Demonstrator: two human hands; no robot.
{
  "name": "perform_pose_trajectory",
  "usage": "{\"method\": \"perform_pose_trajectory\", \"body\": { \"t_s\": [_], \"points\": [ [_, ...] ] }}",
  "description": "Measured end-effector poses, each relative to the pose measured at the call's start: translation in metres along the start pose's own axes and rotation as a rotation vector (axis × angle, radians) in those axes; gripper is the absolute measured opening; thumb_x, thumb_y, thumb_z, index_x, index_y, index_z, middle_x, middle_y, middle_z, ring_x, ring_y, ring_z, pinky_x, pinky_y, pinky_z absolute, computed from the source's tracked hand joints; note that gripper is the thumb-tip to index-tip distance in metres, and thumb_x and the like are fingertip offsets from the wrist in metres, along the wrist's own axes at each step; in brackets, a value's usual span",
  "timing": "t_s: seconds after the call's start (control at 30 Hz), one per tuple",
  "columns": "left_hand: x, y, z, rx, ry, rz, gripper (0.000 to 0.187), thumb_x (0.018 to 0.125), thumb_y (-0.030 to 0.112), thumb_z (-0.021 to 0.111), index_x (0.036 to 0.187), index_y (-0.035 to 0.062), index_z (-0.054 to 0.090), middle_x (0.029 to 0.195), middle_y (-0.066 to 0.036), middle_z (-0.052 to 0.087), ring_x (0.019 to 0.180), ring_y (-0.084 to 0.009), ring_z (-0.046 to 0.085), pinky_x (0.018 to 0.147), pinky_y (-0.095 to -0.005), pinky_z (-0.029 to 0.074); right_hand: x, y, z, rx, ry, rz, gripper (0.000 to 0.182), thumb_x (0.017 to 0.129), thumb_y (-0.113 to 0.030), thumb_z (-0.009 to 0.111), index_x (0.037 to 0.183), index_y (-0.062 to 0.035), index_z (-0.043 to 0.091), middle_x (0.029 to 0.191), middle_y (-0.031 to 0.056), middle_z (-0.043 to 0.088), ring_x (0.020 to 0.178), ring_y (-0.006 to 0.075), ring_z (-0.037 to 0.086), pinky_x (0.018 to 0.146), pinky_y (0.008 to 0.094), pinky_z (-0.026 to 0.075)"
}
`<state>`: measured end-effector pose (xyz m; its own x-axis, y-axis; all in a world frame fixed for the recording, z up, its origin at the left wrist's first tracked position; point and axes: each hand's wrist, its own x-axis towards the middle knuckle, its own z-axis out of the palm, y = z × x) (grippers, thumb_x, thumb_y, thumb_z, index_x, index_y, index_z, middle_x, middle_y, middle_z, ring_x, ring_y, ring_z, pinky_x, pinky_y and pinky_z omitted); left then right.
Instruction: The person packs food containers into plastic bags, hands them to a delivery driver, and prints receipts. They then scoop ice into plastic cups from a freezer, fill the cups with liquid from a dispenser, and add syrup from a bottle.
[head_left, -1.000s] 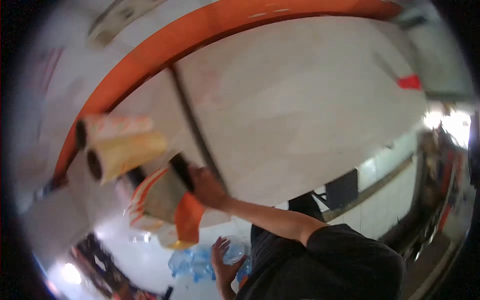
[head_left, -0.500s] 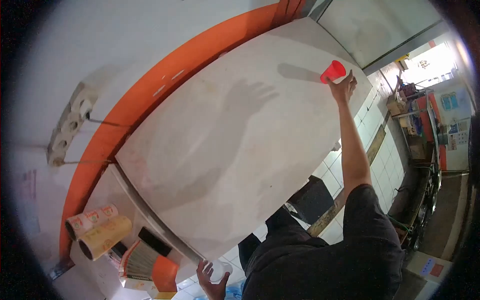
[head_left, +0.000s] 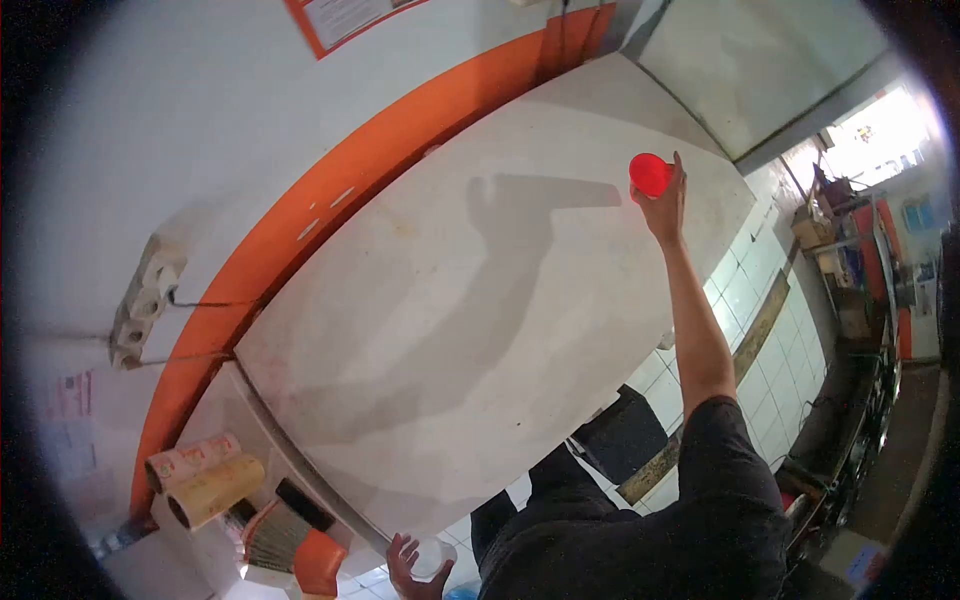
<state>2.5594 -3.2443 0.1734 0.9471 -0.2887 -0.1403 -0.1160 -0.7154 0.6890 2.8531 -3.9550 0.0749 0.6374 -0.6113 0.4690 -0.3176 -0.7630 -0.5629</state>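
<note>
My right hand (head_left: 662, 208) is wrapped round a red plastic cup (head_left: 649, 175) at the far right end of the white table (head_left: 430, 300). The cup's round mouth faces up toward me, and its long shadow falls on the tabletop. Low in the view, by the table's near left edge, my left hand (head_left: 408, 578) holds a translucent whitish cup (head_left: 433, 560), fingers curled along its side.
Rolls of printed film (head_left: 215, 490) lie on the left side surface, beside a box of dark stacked strips with an orange end (head_left: 320, 565). A power strip (head_left: 145, 300) hangs on the wall. A black stool-like block (head_left: 622, 435) stands below the table edge.
My right hand has closed round the red cup and tipped it so its mouth faces me. My left hand still holds the translucent cup. The view has shifted slightly.
</note>
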Motion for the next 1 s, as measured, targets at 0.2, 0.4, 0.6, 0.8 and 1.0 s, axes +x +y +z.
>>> {"method": "perform_pose_trajectory", "body": {
  "t_s": [0.2,0.4,0.6,0.8,1.0],
  "points": [
    [0.017,0.012,-0.018,-0.262,0.127,-0.474,0.079,0.065,0.019,0.091,0.132,0.0022,0.052,0.134,-0.016,0.054,0.123,-0.0295,0.056,0.100,-0.0417,0.051,-0.063,-0.116,0.025,0.282,-0.140,-0.240,0.104,0.071,-0.014,0.089,0.152,-0.0054,0.024,0.141,0.0152,0.046,0.124,0.0275,0.053,0.104,0.0405,0.047],
    [-0.016,-0.019,-0.053,-0.355,0.185,-0.497,0.085,0.065,0.023,0.092,0.136,0.0055,0.048,0.136,-0.015,0.052,0.126,-0.0321,0.053,0.105,-0.0431,0.046,-0.195,-0.334,0.082,0.483,-0.396,-0.477,0.095,0.074,-0.027,0.088,0.149,-0.0105,0.031,0.145,0.0122,0.043,0.127,0.0284,0.051,0.108,0.0443,0.043],
    [-0.064,-0.043,-0.065,-0.340,0.319,-0.433,0.085,0.065,0.019,0.091,0.136,0.0058,0.047,0.134,-0.017,0.052,0.126,-0.0344,0.053,0.104,-0.0434,0.045,-0.335,-0.537,0.166,0.788,-0.790,-0.521,0.090,0.071,-0.013,0.086,0.145,-0.0041,0.036,0.133,0.0155,0.049,0.120,0.0283,0.054,0.103,0.0382,0.046],
    [-0.114,-0.063,-0.058,-0.453,0.426,-0.449,0.088,0.064,0.017,0.090,0.139,0.0060,0.046,0.133,-0.017,0.051,0.128,-0.0351,0.050,0.105,-0.0444,0.044,-0.433,-0.661,0.232,0.779,-0.974,-0.692,0.095,0.070,-0.025,0.087,0.145,-0.0020,0.033,0.138,0.0207,0.044,0.124,0.0358,0.051,0.105,0.0453,0.044],
    [-0.142,-0.072,-0.056,-0.533,0.426,-0.508,0.091,0.064,0.017,0.090,0.142,0.0070,0.043,0.134,-0.016,0.051,0.128,-0.0349,0.050,0.108,-0.0443,0.043,-0.458,-0.694,0.252,0.612,-0.979,-0.835,0.104,0.068,-0.030,0.088,0.148,-0.0030,0.027,0.141,0.0222,0.039,0.130,0.0392,0.043,0.109,0.0474,0.040]
  ]
}}
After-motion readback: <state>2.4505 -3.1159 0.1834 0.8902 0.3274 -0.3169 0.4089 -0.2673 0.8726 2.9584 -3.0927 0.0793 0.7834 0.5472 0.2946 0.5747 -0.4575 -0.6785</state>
